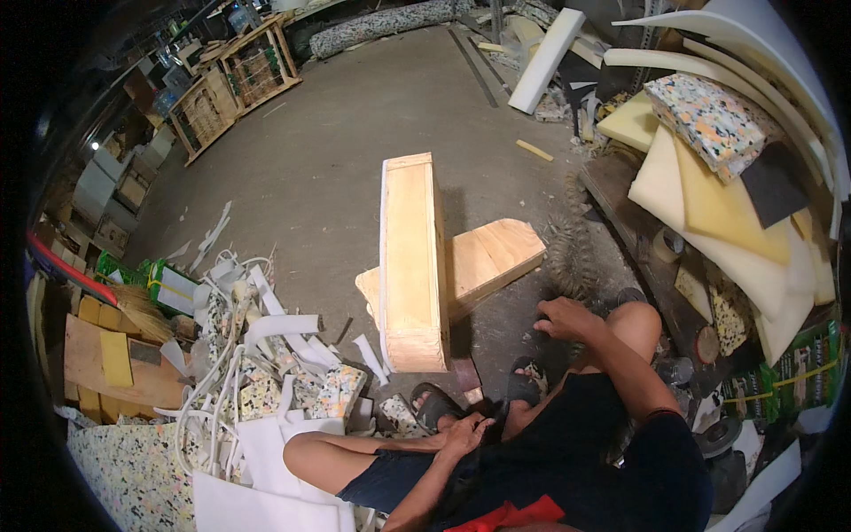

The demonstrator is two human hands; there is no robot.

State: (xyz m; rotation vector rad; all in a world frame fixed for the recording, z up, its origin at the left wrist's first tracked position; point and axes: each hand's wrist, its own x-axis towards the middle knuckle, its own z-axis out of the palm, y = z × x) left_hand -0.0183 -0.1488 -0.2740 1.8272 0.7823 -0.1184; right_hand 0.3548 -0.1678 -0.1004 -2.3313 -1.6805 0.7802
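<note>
In the head view, a long pale plywood box, with squared ends and a soft white strip down its left edge, crosses above a plywood piece with an angled end, on the smooth grey floor. The right hand curls loosely near that piece; whether it pinches anything I cannot tell. The left hand has bunched fingers, their grip unclear, beside speckled, crumbly-looking foam scraps
</note>
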